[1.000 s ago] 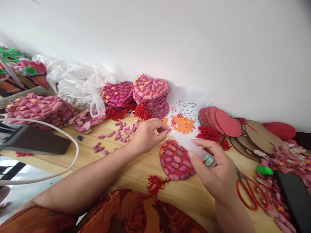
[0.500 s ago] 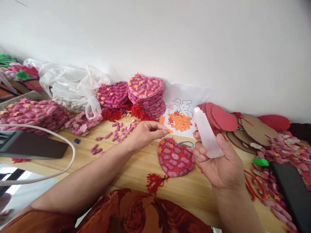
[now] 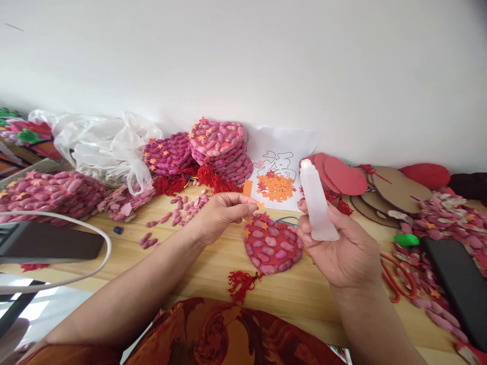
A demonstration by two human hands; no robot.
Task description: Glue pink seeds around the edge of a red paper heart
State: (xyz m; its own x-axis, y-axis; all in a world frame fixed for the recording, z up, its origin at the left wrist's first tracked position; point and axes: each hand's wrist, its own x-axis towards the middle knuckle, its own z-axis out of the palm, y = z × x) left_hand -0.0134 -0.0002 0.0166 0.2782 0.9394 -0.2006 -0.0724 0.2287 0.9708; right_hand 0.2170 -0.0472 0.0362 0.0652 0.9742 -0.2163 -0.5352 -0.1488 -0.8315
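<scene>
My left hand (image 3: pixel 220 215) pinches a small orange paper star (image 3: pixel 261 205) just above the top edge of a red heart-shaped piece (image 3: pixel 272 244) covered with pink shells, which lies on the wooden table (image 3: pixel 213 268) with a red tassel (image 3: pixel 239 285) at its bottom. My right hand (image 3: pixel 342 251) is closed round a translucent white glue tube (image 3: pixel 316 202), held upright to the right of the heart. Behind them lies a white sheet (image 3: pixel 283 152) with an outlined character and a heap of orange and red stars (image 3: pixel 277 186).
Stacks of finished shell hearts (image 3: pixel 218 144) stand by the wall, with a plastic bag (image 3: pixel 106 144) to their left. Loose pink shells (image 3: pixel 182 210) dot the table. Red and brown card discs (image 3: pixel 365 185), red scissors (image 3: pixel 397 279), a green cap (image 3: pixel 406 240) and a black case (image 3: pixel 456 284) are on the right.
My right hand lifted the glue tube from the table and stood it upright. My left hand picked an orange star from the heap and brought it over the heart.
</scene>
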